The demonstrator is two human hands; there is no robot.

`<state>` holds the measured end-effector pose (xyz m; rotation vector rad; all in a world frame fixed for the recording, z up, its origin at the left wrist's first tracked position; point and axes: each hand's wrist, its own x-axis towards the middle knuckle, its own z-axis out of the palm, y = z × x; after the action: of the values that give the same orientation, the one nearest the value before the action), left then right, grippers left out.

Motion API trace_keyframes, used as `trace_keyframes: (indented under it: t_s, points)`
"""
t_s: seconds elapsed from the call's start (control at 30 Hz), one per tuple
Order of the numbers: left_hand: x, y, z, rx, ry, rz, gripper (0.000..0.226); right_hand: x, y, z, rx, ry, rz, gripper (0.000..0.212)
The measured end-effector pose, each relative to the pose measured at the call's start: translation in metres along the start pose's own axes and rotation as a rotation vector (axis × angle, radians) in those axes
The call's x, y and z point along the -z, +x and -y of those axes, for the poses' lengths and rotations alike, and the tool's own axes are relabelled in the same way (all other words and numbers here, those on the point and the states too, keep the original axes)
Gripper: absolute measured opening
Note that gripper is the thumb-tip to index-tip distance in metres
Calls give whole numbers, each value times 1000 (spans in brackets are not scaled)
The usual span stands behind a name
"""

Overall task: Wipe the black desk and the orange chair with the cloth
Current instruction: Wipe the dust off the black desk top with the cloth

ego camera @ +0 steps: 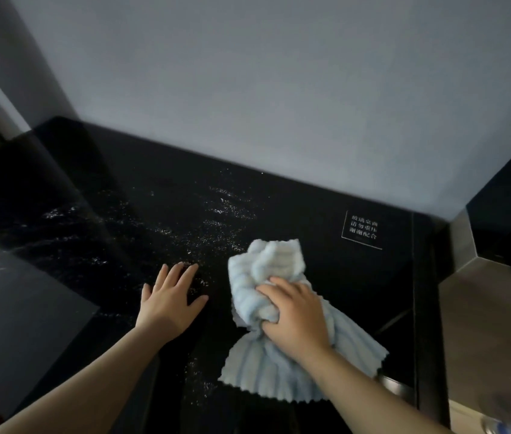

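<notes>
The right hand's fingers are curled into a bunched pale blue ribbed cloth, gripping it and holding it down on the black desk. The cloth spreads out from under the hand, one part crumpled toward the wall and the other fanned out toward the near edge. Just left of it, apart from the cloth, the left hand lies flat on the desk with straight, spread fingers, holding nothing. Pale wet streaks glint on the glossy top beyond both hands. A small white-lettered notice is printed near the desk's right back corner, below the grey wall.
</notes>
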<state>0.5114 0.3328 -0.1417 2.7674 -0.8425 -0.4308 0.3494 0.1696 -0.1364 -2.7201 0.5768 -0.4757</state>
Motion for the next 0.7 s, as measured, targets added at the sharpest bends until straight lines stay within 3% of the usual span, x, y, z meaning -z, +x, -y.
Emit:
trace_keyframes:
  t_s: [0.07,0.17,0.2,0.27,0.3,0.37,0.43,0.47,0.53,0.6,0.7]
  points:
    - [3,3,4,4,1,4,73,0,15,-11,-142,49,-26,46]
    - [9,10,9,-26,14,79,83,5,28,-33,-468,-215,55,59]
    - [10,12,9,-36,30,110,86,2,26,-29,-455,-248,126,61]
    - [13,19,10,-34,51,140,91,-10,25,-9,-258,-74,158,55]
    - [15,23,11,-23,55,147,93,-10,27,0,-177,57,155,50]
    - [20,34,15,-6,83,145,97,-3,47,-4,-187,252,37,46]
    - [27,45,19,16,105,135,100,12,76,-31,-326,169,-150,50]
    - [30,51,21,35,102,139,101,21,87,-48,-429,54,-150,53]
    - [33,60,23,74,95,178,103,32,101,-77,-655,-142,51,59]
    - [31,66,27,96,94,241,105,29,109,-87,-780,-173,235,62]
    - [28,66,33,75,69,237,107,10,110,-63,-575,-211,196,56]
